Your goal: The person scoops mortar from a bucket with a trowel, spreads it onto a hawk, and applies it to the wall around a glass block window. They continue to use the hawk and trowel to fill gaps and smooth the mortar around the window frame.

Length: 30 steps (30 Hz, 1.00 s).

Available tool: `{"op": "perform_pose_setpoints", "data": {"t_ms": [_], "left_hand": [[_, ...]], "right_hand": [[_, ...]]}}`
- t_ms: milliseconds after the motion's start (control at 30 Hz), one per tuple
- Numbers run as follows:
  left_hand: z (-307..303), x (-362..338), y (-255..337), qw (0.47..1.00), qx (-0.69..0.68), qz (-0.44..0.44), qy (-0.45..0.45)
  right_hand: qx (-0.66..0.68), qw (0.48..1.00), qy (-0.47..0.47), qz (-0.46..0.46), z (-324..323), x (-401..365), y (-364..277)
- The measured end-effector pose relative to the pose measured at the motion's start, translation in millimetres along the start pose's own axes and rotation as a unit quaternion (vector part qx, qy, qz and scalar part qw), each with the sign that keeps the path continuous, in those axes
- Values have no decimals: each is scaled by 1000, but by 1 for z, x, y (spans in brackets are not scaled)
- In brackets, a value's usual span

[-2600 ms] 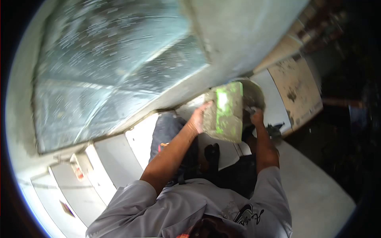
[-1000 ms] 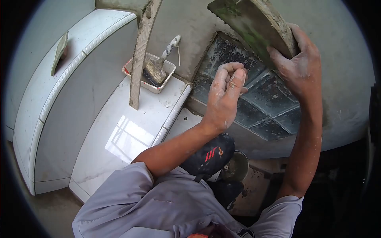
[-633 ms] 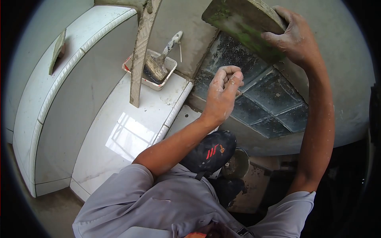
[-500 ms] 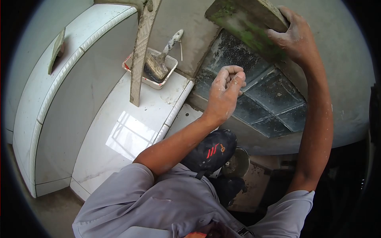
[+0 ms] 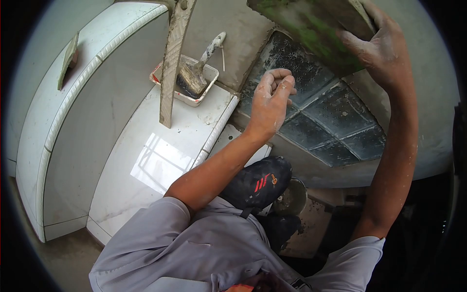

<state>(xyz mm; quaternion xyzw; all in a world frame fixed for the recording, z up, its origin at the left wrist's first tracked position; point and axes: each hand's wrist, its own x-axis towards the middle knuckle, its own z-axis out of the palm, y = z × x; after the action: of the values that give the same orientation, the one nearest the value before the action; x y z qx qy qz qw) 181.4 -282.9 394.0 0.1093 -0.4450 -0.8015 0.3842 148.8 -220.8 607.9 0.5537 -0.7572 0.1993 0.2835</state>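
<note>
At the upper right my right hand (image 5: 384, 51) grips a flat, green-stained plastering float (image 5: 311, 31) by its near end. The thumb lies on one face and the fingers go round the edge; any handle is hidden. The float stands over the upper part of a patterned glass-block window (image 5: 316, 124) in a grey plastered wall. My left hand (image 5: 272, 102) is raised in front of that window, apart from the float. Its fingers are curled in with the thumb close against them, and nothing shows in them.
A brush (image 5: 194, 78) rests in a white tub (image 5: 195, 100) on the white tiled ledge (image 5: 121, 194). A long mortar-stained strip (image 5: 170, 73) stands before it. Another float-like board (image 5: 68, 61) sits on the curved tiled step (image 5: 29, 180). A bucket (image 5: 294, 197) stands below by my knee.
My right hand and the float have moved up and to the right, uncovering more of the window. My left hand has risen slightly and shifted left, still curled.
</note>
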Motion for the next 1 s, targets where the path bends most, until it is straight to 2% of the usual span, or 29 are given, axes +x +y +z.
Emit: {"op": "perform_pose_setpoints", "data": {"t_ms": [67,167,267,367,433,500,600,700,733,833,933,1000], "left_hand": [[-1,1,-1,1000,-1,-5,-1],[-1,-1,-1,1000,-4,-11,0],[-2,0,-3,1000,-12,-10,0],[-1,1,-4,1000,-3,-12,2],[0,0,-5,1000,3,-13,-1],[0,0,-7,1000,4,-13,0],[2,1,-11,1000,6,-12,-3],[3,0,-12,1000,3,-12,0],[4,0,-12,1000,-4,-11,5],[0,1,-11,1000,3,-11,3],[-3,3,-10,1000,11,-11,1],[-4,4,-10,1000,11,-11,4]], "right_hand": [[18,998,-65,5,15,10,49],[44,992,-36,-117,39,9,70],[43,997,-42,52,36,8,55],[86,994,52,-42,32,12,63],[-25,991,118,-60,13,7,28],[-45,988,142,-51,7,3,17],[38,995,92,-5,11,-1,28],[77,997,-26,15,23,5,54],[83,993,-52,58,29,4,56],[151,984,-72,54,40,8,62],[61,995,-68,32,44,17,67],[69,997,-23,-33,50,14,74]]}}
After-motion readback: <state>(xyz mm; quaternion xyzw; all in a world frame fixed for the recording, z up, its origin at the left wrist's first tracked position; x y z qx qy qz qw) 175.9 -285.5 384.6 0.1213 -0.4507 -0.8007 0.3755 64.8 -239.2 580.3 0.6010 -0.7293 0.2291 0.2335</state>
